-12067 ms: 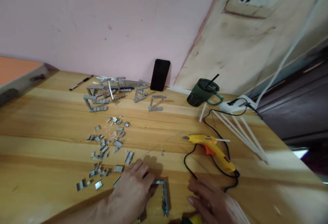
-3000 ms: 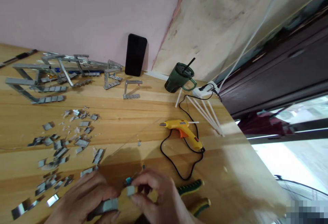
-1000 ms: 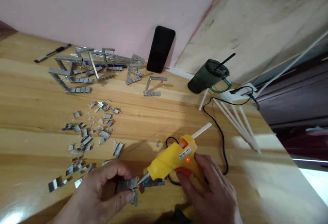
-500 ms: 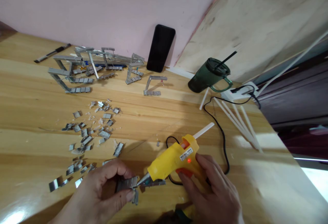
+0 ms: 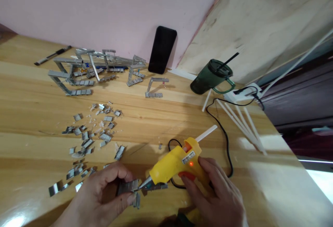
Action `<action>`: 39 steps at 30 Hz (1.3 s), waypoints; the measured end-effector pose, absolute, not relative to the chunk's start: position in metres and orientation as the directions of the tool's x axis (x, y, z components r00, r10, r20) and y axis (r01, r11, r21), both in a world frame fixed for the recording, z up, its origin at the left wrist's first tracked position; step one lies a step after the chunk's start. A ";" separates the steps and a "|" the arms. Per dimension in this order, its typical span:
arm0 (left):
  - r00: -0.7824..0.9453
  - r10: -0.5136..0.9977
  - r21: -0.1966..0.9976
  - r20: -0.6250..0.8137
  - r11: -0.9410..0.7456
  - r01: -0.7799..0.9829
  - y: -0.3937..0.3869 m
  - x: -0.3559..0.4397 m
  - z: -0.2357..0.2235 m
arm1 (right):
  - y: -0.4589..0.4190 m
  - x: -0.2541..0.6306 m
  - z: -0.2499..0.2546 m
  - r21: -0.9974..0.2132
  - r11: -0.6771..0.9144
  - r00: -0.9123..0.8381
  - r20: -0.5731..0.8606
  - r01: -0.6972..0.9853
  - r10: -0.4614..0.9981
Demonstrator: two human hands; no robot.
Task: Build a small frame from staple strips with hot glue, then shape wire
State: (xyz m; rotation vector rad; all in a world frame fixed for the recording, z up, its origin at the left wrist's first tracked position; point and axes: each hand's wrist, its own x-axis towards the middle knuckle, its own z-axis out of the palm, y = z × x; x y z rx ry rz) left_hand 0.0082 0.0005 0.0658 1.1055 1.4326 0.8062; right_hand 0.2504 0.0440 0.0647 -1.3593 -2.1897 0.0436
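Observation:
My left hand (image 5: 104,194) pinches a small grey metal strip piece (image 5: 130,186) between thumb and fingers, low in the view. My right hand (image 5: 218,192) is wrapped round the handle of a yellow hot glue gun (image 5: 169,164), thumb by its orange trigger (image 5: 186,175). The gun's metal nozzle (image 5: 145,182) points left and meets the edge of the held piece. A red light glows on its side, and a white glue stick (image 5: 206,133) sticks out of its back. Behind the nozzle lies another grey strip piece (image 5: 157,186), partly hidden.
Many cut metal bits (image 5: 85,140) are scattered at left. Several bent metal frames (image 5: 78,78) stand behind them, near a pen (image 5: 53,55). A black phone (image 5: 162,50) leans on the wall. A green mug (image 5: 212,76), power strip (image 5: 243,93), black cord (image 5: 226,140) and spare glue sticks (image 5: 241,124) are at right.
Almost nothing has moved; the view has shifted very slightly. Both hands keep the same hold, with the nozzle still at the metal piece.

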 end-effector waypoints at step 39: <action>-0.160 0.875 0.840 -0.458 0.484 0.244 0.000 0.016 0.077 | 0.046 0.246 0.060 -0.292 0.483 -0.302 0.495 0.825 0.815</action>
